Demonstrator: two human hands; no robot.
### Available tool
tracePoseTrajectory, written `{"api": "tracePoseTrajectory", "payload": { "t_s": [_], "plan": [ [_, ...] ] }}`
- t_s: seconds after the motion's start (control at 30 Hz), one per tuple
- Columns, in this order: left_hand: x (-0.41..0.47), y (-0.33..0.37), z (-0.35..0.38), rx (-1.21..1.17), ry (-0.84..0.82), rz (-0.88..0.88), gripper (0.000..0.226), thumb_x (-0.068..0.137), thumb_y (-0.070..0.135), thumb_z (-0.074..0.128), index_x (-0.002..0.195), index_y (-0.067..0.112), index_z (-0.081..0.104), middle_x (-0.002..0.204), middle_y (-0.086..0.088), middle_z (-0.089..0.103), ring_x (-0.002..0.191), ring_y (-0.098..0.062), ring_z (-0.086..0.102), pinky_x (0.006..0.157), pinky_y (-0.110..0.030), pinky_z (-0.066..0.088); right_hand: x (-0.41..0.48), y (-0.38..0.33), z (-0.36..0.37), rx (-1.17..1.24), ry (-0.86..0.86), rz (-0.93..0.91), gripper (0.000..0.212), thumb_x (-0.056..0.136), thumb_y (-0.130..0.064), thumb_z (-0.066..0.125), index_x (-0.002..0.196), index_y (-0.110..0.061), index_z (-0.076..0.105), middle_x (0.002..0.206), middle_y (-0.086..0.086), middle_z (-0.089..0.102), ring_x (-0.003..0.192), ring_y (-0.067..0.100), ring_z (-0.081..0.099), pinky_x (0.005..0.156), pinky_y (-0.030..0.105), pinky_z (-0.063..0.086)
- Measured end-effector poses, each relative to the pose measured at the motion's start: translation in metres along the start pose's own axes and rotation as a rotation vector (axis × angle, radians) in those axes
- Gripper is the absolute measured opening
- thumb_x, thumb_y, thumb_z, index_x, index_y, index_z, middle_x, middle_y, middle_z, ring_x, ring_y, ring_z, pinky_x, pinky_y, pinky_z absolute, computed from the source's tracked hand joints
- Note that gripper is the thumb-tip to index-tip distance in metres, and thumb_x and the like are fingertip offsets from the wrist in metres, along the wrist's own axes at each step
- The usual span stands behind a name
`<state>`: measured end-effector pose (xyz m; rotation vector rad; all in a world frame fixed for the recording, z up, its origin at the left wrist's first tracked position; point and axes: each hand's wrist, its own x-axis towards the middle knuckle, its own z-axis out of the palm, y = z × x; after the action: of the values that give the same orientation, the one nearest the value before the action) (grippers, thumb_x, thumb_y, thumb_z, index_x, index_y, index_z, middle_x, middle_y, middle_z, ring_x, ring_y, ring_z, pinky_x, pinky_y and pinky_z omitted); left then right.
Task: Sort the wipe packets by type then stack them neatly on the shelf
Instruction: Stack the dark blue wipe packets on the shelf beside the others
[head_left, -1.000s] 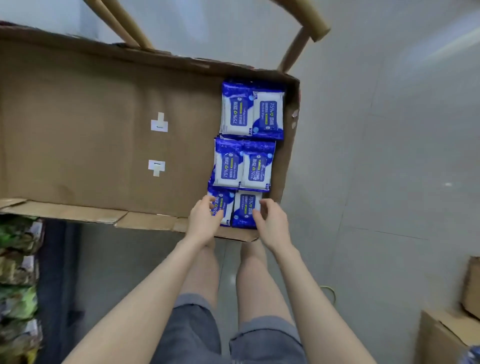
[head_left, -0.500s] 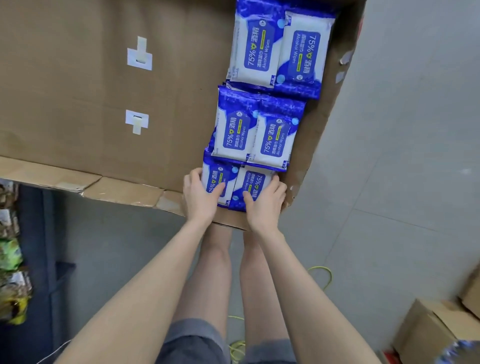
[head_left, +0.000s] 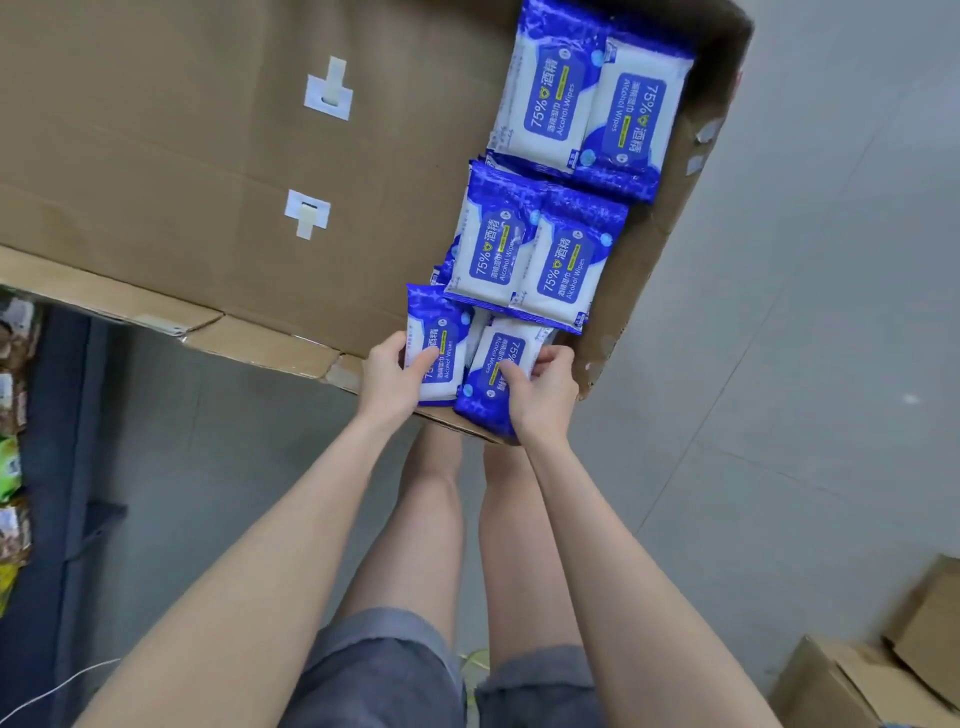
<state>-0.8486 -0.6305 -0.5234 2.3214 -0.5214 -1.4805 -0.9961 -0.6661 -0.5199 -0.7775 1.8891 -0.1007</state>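
Observation:
Blue-and-white alcohol wipe packets lie in pairs along the right side of a cardboard-lined shelf (head_left: 182, 171). A far pair (head_left: 592, 104) and a middle pair (head_left: 530, 254) lie flat. At the front edge my left hand (head_left: 392, 376) grips the left front packet (head_left: 441, 343), thumb on its face. My right hand (head_left: 540, 392) grips the right front packet (head_left: 491, 379), which is tilted and juts over the shelf's front edge.
The cardboard's raised right flap (head_left: 675, 218) borders the packets. Two white taped tabs (head_left: 327, 96) sit mid-shelf. Colourful packaged goods (head_left: 13, 467) fill lower shelves at left. Cardboard boxes (head_left: 872, 680) stand on the grey floor at lower right.
The view has drawn closer to the shelf. My hands went from pressing on the front packets to gripping them, and the right packet has slid toward me and tilted over the edge.

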Motion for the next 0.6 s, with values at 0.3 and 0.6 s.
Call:
{"api": "tracePoseTrajectory", "payload": {
  "t_s": [0.3, 0.6],
  "plan": [
    [-0.102, 0.019, -0.059, -0.47, 0.171, -0.04, 0.01, 0.098, 0.014, 0.048, 0.099, 0.007, 0.056, 0.088, -0.002, 0.062, 0.071, -0.008, 0.058, 0.056, -0.009, 0.045, -0.087, -0.04, -0.042, 0.22, -0.238, -0.113, 0.014, 0.089, -0.013, 0.064, 0.095, -0.016, 0.051, 0.093, 0.008, 0.067, 0.077, 0.017, 0.067, 0.069, 0.027, 0.055],
    [-0.203, 0.03, -0.192, -0.995, 0.358, 0.08, 0.014, 0.094, 0.002, 0.048, 0.098, 0.015, 0.051, 0.1, -0.006, 0.063, 0.085, -0.019, 0.061, 0.07, -0.027, 0.049, -0.224, -0.16, -0.013, 0.14, -0.578, -0.455, 0.014, 0.095, -0.016, 0.057, 0.106, -0.017, 0.049, 0.087, 0.003, 0.071, 0.072, 0.011, 0.069, 0.061, 0.027, 0.056]
  ]
}}
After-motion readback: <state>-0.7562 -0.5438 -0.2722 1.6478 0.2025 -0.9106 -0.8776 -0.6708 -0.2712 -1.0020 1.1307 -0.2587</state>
